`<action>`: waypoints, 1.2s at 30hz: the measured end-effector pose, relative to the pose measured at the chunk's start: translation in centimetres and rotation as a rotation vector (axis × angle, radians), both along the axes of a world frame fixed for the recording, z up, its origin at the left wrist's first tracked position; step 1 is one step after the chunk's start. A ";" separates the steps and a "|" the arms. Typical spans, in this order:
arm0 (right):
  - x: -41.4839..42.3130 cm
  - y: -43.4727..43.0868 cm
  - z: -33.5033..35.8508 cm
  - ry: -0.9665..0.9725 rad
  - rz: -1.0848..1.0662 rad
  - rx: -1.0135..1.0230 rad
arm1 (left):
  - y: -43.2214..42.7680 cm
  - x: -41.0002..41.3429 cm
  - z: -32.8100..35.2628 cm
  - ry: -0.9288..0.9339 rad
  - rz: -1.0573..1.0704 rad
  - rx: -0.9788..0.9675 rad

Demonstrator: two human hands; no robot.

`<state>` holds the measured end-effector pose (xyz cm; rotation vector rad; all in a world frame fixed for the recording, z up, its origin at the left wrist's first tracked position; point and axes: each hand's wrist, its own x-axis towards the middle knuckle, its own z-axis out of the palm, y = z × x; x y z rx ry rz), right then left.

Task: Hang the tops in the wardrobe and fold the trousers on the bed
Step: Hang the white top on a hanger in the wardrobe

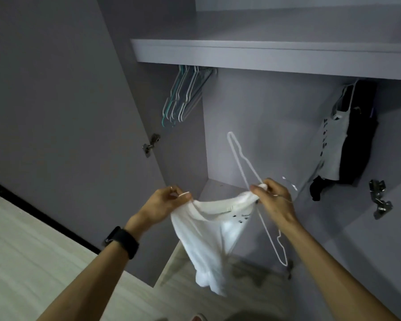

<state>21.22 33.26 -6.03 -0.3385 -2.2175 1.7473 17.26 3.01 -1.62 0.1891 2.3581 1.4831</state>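
So I'm standing right in front of the open wardrobe (252, 112) with a white top (204, 237) stretched out between my hands. My left hand (169, 202) has its grip pinched closed on the left end of the neckline, thumb and fingers tight on the fabric. My right hand (273, 198) has its grip closed on the other end of the neckline and it's also got hold of a white wire hanger (245, 167). The hanger sits tilted, one end poking up and left past my fingers toward the back wall, the other end running down behind the top toward the wardrobe floor. The hook end sticks out on the far side of my right hand, a bit blurry. The rest of the top just hangs down loose below my hands, over the front edge of the wardrobe floor. It has some small dark print near the chest.

Up under the shelf (264, 54), at the left end, there's a bunch of empty hangers (183, 96) in teal and white. At the right end, a grey top with dark spots (331, 144) hangs just beside a black garment (361, 130). There's a black watch (123, 242) on my left wrist.
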 end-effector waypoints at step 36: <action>-1.7 3.0 -1.0 -0.200 -0.010 0.721 | 1.4 -0.7 -3.2 -0.257 -0.151 -0.298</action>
